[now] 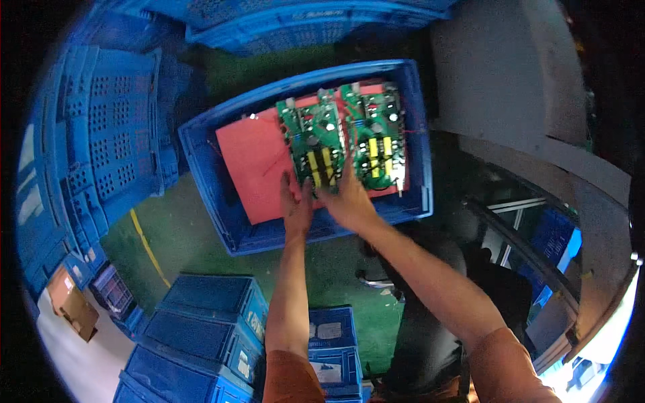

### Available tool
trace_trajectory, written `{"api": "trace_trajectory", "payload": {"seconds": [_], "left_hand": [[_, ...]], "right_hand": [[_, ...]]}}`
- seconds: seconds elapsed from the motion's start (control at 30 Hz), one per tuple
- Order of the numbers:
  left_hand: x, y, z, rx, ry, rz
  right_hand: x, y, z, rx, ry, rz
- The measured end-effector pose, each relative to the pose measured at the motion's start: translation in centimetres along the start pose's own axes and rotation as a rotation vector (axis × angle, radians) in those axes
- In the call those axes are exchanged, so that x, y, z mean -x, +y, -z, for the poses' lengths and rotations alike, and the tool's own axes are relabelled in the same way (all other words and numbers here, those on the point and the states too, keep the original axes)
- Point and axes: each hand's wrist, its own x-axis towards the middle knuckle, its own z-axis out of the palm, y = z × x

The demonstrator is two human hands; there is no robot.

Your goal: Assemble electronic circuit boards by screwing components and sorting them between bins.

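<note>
Two green circuit boards lie side by side on a pink sheet (252, 171) inside a blue crate (304, 238). The left circuit board (310, 138) and the right circuit board (376, 131) carry yellow blocks, white parts and red wires. My left hand (296, 208) is at the near left corner of the left board, its fingers spread. My right hand (349, 205) reaches to that board's near edge, thumb apart and fingers stretched into the gap between the boards. Both hands are slightly blurred, and whether the fingertips touch the board is hard to see.
Perforated blue crates (111, 121) are stacked at the left, and another blue crate (322, 27) stands beyond. Lidded blue boxes (201, 322) are piled near me at the lower left. A grey panel (500, 74) and a dark-railed metal frame (524, 242) stand at the right.
</note>
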Motion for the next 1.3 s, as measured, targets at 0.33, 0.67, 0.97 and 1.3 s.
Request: {"api": "trace_trajectory", "payload": {"seconds": [0.33,0.67,0.97,1.3], "left_hand": [[18.0,-0.9,-0.4,0.259,0.347,-0.088],[34.3,6.1,-7.6,0.132,-0.194,-0.108],[43.1,15.8,-12.7,-0.1,-0.448,-0.668],[61.6,30.7,-20.7,-0.14,-1.457,-1.728]], "right_hand": [[31.6,-0.4,17.0,-0.55,-0.096,-0.036],[52.8,4.3,22.8,-0.737,-0.006,0.024],[59.8,11.3,19.6,-0.851,0.148,0.059],[61.4,11.6,17.5,-0.812,0.73,0.058]]}}
